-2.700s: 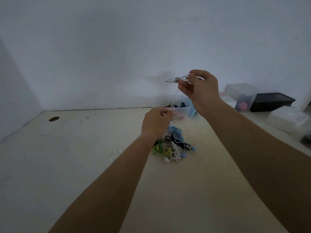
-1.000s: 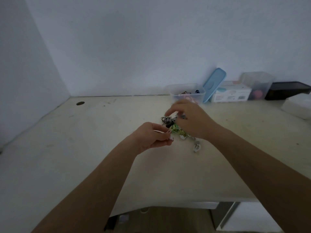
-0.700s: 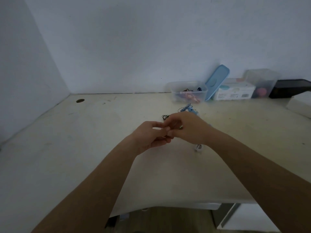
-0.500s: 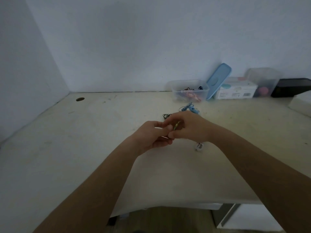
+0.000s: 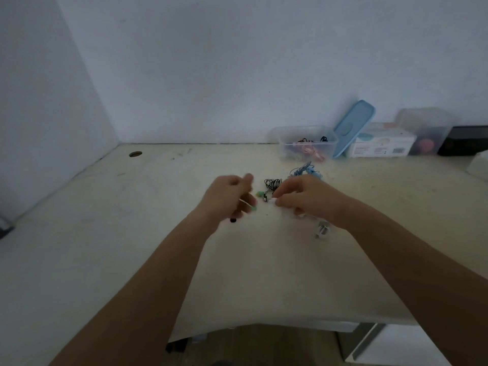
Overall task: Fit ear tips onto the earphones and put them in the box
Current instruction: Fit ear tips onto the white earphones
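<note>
My left hand is blurred by motion; its curled fingers hold a thin white earphone stem with a green ear tip at its end. My right hand rests low on the table and pinches a white earphone at its fingertips. Behind the hands lies a pile of coiled earphones: a black-and-white coil and a blue one. A white coil lies by my right wrist. The clear plastic box with several earphones inside stands at the back, near the wall.
A blue lid leans against the wall beside the clear box. To its right stand a white carton, a frosted tub and a black tray. A cable hole is at back left. The table's front edge is near.
My hands, joined over the pile half a second ago, have drawn apart: the left moved left with the green-tipped stem, the right stays low over the earphones.
</note>
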A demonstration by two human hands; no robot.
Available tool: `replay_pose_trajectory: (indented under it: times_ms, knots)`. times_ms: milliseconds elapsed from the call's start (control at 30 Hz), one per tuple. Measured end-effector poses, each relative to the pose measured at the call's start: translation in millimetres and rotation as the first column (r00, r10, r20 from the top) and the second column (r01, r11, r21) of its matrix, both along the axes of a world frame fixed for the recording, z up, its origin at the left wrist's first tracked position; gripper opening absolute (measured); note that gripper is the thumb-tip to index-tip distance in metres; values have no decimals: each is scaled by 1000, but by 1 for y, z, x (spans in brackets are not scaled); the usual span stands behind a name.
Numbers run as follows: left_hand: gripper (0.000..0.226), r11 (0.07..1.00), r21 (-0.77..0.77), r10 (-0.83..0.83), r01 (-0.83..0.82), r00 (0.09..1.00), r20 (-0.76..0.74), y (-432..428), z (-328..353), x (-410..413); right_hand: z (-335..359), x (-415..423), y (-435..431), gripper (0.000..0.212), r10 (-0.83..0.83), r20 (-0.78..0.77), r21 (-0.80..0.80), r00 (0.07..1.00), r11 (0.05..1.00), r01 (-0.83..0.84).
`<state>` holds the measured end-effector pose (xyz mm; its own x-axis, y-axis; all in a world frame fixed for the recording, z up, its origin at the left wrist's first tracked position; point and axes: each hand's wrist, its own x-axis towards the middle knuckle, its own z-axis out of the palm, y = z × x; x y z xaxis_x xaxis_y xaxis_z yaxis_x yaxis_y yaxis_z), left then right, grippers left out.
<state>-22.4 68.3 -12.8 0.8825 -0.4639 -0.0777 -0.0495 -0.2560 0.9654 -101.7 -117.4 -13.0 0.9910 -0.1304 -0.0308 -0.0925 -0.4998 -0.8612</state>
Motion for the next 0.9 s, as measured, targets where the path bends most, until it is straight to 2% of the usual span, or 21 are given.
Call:
replay_pose_trajectory:
  times_ms: [67,167,233,300,400,667,767,900]
  knots:
    - [33,976,25,207,-215,962,180,16,0,22,-2,3,-4,7,-59,72,-29,996,998,61]
    - [24,931,85,318,-355,904,285,38,-9,48,-2,9,-7,10,-95,124,161,988,984,74]
    - [9,924,178,274,-338,911,309,43,-18,57,0,13,-4,7,-97,111,352,989,935,52]
    - [4,908,291,197,-301,920,339,44,-26,62,-1,20,-1,4,-116,106,420,988,906,61]
    - [3,880,392,127,-267,929,348,43,-33,66,-4,31,3,5,-133,124,419,983,905,69]
    - [6,828,497,42,-262,911,411,45,-41,72,-11,59,8,10,-122,91,416,988,906,73]
    - [6,839,480,32,-257,904,427,44,-39,74,-14,64,7,10,-116,73,427,991,901,74]
    - [4,930,258,144,-263,904,402,34,-26,65,-15,67,7,9,-92,70,501,993,864,45]
